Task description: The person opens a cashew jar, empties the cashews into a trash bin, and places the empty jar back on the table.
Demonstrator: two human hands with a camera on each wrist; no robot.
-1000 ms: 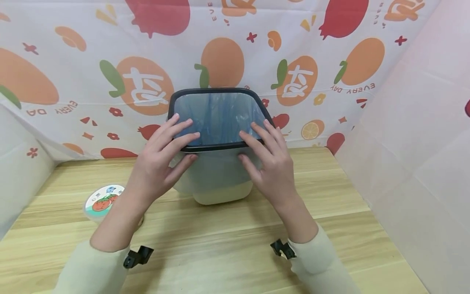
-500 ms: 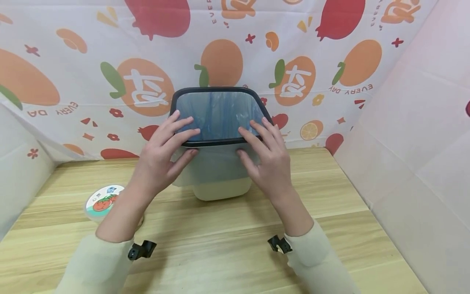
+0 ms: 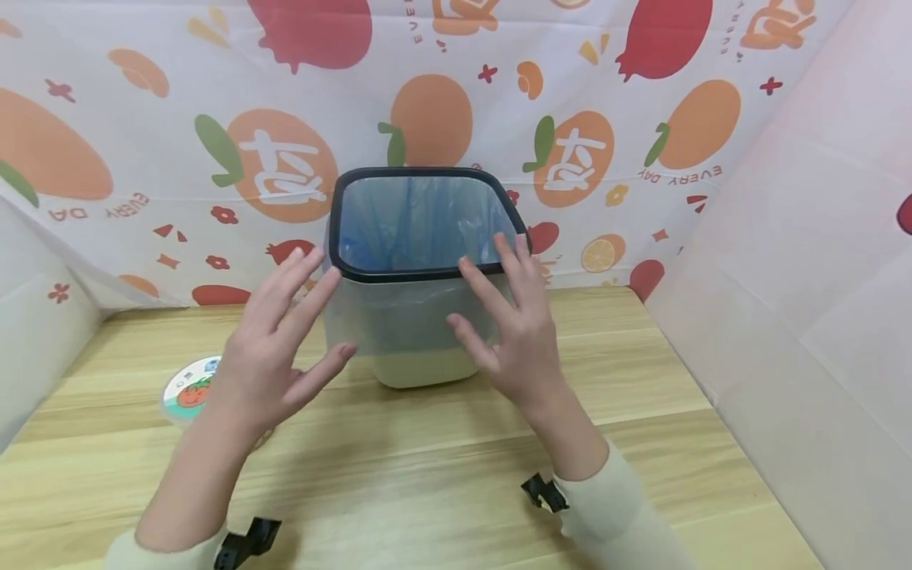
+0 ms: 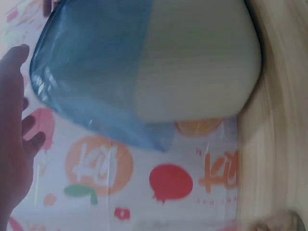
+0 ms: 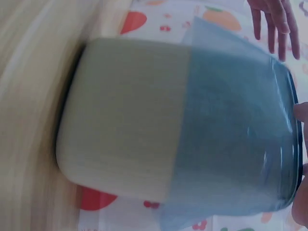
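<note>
Far left on wooden table (image 3: 442, 467): small round tub with fruit-print lid (image 3: 189, 391), partly hidden behind left forearm, well apart from bin. Behind everything, fruit-print cloth backdrop (image 3: 142, 158) across back, plain pale panel (image 3: 819, 317) at right. Left hand (image 3: 274, 348) raised beside bin's left wall, palm turned toward it, fingers straight and spread, gripping nothing; fingertips near black rim's left corner, contact not clear from head view; left wrist view shows palm edge and fingertips (image 4: 19, 120) apart from bag-covered wall. Cream sleeve and black wrist clip (image 3: 245, 541) at bottom left. Centre: cream waste bin (image 3: 416, 348) standing upright on table near back edge, just before backdrop; blue bag (image 3: 420, 222) lining inside and folded down over upper walls, black rim ring (image 3: 420, 274) seated on top over bag. Nothing between hands and bin. Right hand (image 3: 509, 332) in front of bin's right front corner, fingers straight and slightly fanned, tips reaching up to rim's near edge, thumb out toward front wall; pressing or only hovering, cannot tell. Right wrist view: bin side on, lower part cream (image 5: 125, 120), upper part under bag (image 5: 236, 130), blurred. Right sleeve with clip (image 3: 545, 491) at bottom.
</note>
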